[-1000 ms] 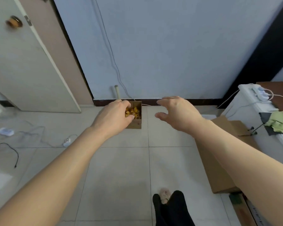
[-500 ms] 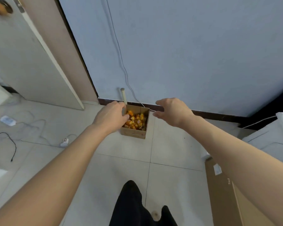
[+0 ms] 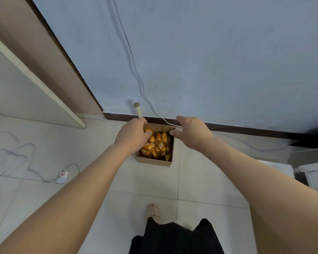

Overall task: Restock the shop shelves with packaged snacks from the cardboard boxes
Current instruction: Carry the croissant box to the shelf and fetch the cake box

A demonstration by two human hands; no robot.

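1. Cardboard box of orange snacks sits mouth-up on the floor by the wall, near square.
2. Our left hand grips its left wall; our right hand hovers spread.

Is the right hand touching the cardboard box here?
Cannot tell. In the head view the open right hand overlaps the far right corner of the cardboard box, thumb beside its rim; neither contact nor a gap shows plainly.

One cardboard box; many orange snack packs; one charger.
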